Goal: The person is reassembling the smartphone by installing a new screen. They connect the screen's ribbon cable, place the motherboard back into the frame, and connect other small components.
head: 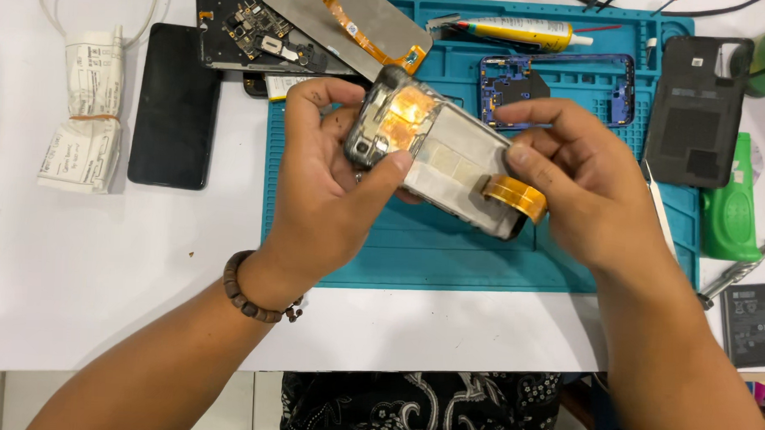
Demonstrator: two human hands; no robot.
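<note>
Fingers (pixel 340 99) of the left hand (pixel 324 187) are curling around one end of the phone frame (pixel 440 158), thumb pressing on top. Right hand (pixel 583 184) is pinching the other end, by the orange ribbon (pixel 514 197). Both are holding it up over the blue mat (pixel 449 251) (a glue tube (pixel 512 31) is lying further back).

Lying on the white table (pixel 101 273) are one teal rubber work mat (pixel 449 260), one yellow-labelled glue tube (pixel 520 31), one blue phone frame (pixel 556 85), one black flat battery (pixel 752 324) and two rolled paper bundles (pixel 88 107).
</note>
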